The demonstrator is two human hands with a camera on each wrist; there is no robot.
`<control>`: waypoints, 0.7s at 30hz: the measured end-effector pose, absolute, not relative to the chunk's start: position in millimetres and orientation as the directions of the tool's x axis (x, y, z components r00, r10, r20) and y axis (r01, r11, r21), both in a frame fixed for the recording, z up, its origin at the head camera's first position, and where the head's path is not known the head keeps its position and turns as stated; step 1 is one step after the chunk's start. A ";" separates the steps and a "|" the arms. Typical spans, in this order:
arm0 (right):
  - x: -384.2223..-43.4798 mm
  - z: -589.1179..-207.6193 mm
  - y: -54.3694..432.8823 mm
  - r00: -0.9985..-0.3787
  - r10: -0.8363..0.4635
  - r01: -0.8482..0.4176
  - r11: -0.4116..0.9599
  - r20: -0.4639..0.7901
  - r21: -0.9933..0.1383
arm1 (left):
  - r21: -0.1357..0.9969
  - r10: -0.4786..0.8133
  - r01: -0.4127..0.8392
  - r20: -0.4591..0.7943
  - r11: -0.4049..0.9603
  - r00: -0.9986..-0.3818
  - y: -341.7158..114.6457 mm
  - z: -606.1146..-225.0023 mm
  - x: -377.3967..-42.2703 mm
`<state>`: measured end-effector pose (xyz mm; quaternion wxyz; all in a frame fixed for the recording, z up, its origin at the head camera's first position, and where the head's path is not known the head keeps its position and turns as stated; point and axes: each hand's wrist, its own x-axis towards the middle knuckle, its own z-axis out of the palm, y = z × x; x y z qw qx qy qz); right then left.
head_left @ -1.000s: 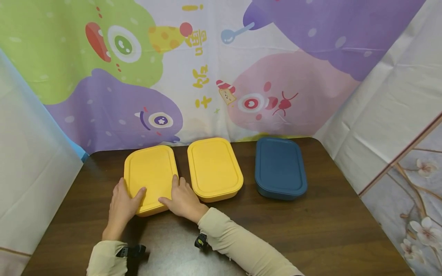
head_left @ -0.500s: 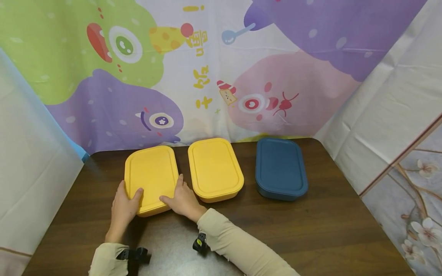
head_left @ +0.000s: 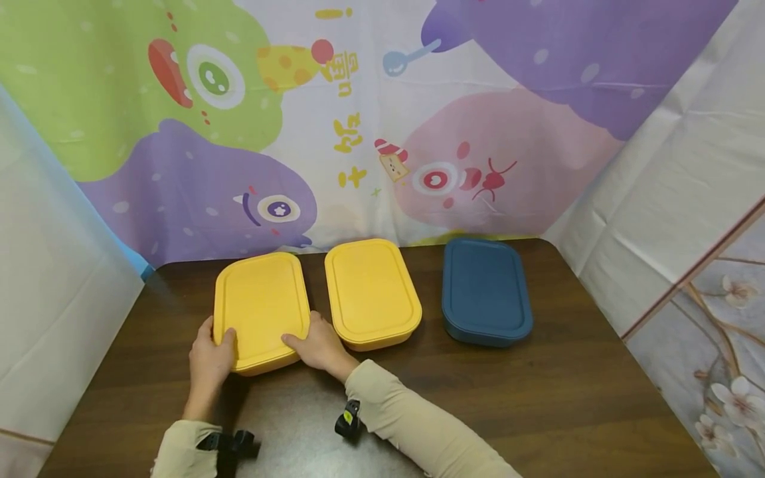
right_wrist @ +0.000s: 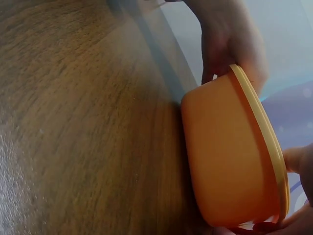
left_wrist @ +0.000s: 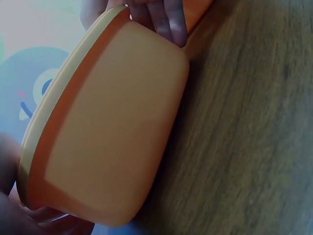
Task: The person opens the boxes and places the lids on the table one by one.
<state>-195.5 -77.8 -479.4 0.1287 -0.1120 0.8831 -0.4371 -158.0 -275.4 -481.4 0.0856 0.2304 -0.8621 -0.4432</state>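
Observation:
A yellow lidded food container [head_left: 263, 305] lies at the left of the table, its lid on. My left hand [head_left: 209, 358] grips its left side near the front corner, thumb over the lid edge and fingers below the rim. On the opposite side my right hand [head_left: 319, 342] holds the near right corner, its thumb on the lid. In the left wrist view the container's plain orange-yellow side wall [left_wrist: 112, 117] faces the camera, with fingers under the rim. The right wrist view shows the same wall [right_wrist: 230, 152] close to the wooden surface.
A second yellow lidded container [head_left: 373, 289] sits just right of the held one. Farther right stands a dark blue lidded container [head_left: 486, 289]. A cartoon-printed cloth [head_left: 352, 219] hangs behind the dark wooden table [head_left: 478, 398], with pale cloth at both sides.
Both hands have shifted slightly along the yellow container's sides toward its near corners. The left thumb has drawn back to the lid's edge. All three containers look almost unmoved.

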 end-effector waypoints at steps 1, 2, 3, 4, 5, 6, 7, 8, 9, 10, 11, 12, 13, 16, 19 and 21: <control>-195.6 -479.9 -78.1 -0.942 -0.308 -0.079 0.587 -0.132 -0.806 | 0.803 -0.480 -0.321 -0.050 0.502 -0.876 -275.7 -480.9 -157.7; -195.5 -480.5 -78.6 -0.943 -0.306 -0.074 0.585 -0.135 -0.808 | 0.804 -0.485 -0.317 -0.042 0.503 -0.874 -275.8 -480.3 -157.3; -195.5 -480.9 -79.0 -0.943 -0.303 -0.070 0.584 -0.137 -0.809 | 0.805 -0.489 -0.314 -0.035 0.503 -0.872 -275.9 -479.7 -156.9; -195.7 -481.1 -79.6 -0.944 -0.298 -0.064 0.587 -0.141 -0.807 | 0.807 -0.493 -0.311 -0.028 0.502 -0.869 -276.1 -479.3 -156.7; -196.0 -481.2 -80.2 -0.945 -0.295 -0.063 0.588 -0.141 -0.806 | 0.809 -0.495 -0.304 -0.019 0.503 -0.868 -276.1 -478.8 -156.6; -196.3 -481.2 -80.7 -0.947 -0.291 -0.063 0.588 -0.139 -0.806 | 0.812 -0.499 -0.300 -0.014 0.500 -0.867 -276.1 -478.4 -156.7; -196.0 -481.6 -81.1 -0.947 -0.289 -0.064 0.588 -0.136 -0.806 | 0.814 -0.500 -0.298 -0.010 0.499 -0.866 -276.2 -478.4 -156.5; -195.6 -481.8 -81.4 -0.948 -0.289 -0.067 0.589 -0.133 -0.805 | 0.815 -0.500 -0.294 -0.006 0.499 -0.866 -276.1 -478.4 -156.3; -195.1 -481.8 -81.7 -0.949 -0.288 -0.068 0.588 -0.131 -0.806 | 0.817 -0.500 -0.292 -0.004 0.498 -0.866 -276.2 -478.7 -156.3; -194.6 -481.8 -81.9 -0.949 -0.289 -0.070 0.589 -0.129 -0.805 | 0.818 -0.500 -0.291 -0.005 0.496 -0.866 -276.3 -478.8 -156.0; -193.8 -481.6 -81.9 -0.948 -0.290 -0.071 0.588 -0.128 -0.806 | 0.820 -0.500 -0.290 -0.006 0.493 -0.866 -276.3 -478.9 -155.8; -192.9 -481.3 -81.9 -0.948 -0.291 -0.071 0.587 -0.128 -0.807 | 0.822 -0.499 -0.290 -0.009 0.490 -0.867 -276.2 -478.8 -155.6; -192.3 -481.0 -82.0 -0.948 -0.292 -0.071 0.587 -0.129 -0.807 | 0.824 -0.498 -0.290 -0.011 0.487 -0.867 -276.3 -478.7 -155.2; -190.6 -480.4 -82.2 -0.950 -0.290 -0.079 0.591 -0.120 -0.803 | 0.826 -0.498 -0.293 -0.017 0.482 -0.867 -276.9 -478.5 -154.8; -188.0 -479.8 -82.1 -0.953 -0.283 -0.082 0.592 -0.111 -0.802 | 0.825 -0.497 -0.293 -0.017 0.483 -0.867 -278.2 -477.6 -154.4; -185.5 -478.9 -81.7 -0.954 -0.284 -0.091 0.586 -0.099 -0.805 | 0.827 -0.496 -0.290 -0.016 0.481 -0.868 -279.4 -476.9 -154.1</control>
